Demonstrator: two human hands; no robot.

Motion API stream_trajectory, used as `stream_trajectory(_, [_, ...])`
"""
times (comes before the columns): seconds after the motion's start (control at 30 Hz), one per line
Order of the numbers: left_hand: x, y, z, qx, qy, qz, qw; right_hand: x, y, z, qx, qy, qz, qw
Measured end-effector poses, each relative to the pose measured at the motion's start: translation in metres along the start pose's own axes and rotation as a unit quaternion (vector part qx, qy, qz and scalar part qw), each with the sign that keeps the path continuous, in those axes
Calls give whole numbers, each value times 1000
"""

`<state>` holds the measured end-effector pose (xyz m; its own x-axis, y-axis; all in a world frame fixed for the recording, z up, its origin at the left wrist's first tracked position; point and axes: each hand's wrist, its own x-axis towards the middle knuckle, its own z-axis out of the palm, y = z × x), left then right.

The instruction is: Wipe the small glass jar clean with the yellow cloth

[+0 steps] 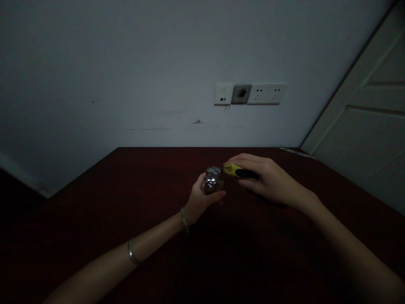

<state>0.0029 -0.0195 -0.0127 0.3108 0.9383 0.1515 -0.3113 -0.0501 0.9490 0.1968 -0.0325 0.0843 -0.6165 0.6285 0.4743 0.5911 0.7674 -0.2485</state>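
Note:
In the middle of the head view, my left hand (202, 196) is closed around a small shiny package (214, 180), dark with grey patches and wrapped in glossy clear film. Its thumb lies along the near side of the package. My right hand (261, 175) grips a yellow-and-black hand tool (234, 170) from above, fingers wrapped over it. The tool's yellow end points left, close beside the package's upper right side. Whether the two touch I cannot tell. Dim light and the fingers hide the tool's exact kind.
Both hands are over a dark red table (152, 169) whose far edge meets a pale wall (158, 63). Wall sockets (267, 93) sit above that edge. A white panelled door (373, 114) stands at right, with a thin flat strip (297, 153) near the table's far right corner.

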Motion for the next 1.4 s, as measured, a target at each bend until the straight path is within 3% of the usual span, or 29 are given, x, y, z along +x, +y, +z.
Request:
stream_trajectory(0.3, [-3,-2,1,5,-22,-6,1000,2,-1,5,42,-23,-25,999])
stream_trajectory(0.53, [1,-4,1,-16,11,3,1000,4,-9,-4,123,-83,-35,988])
stream_trajectory(0.83, [-5,-1,4,-19,-13,-15,1000,3,9,5,64,19,3,998])
stream_trajectory(1.2, [-4,-1,5,-21,-12,-3,1000,3,-3,1,58,-22,-12,998])
stream_trajectory(1.4, [-4,0,6,-27,-5,-4,1000,3,-9,-1,121,-60,-27,991])
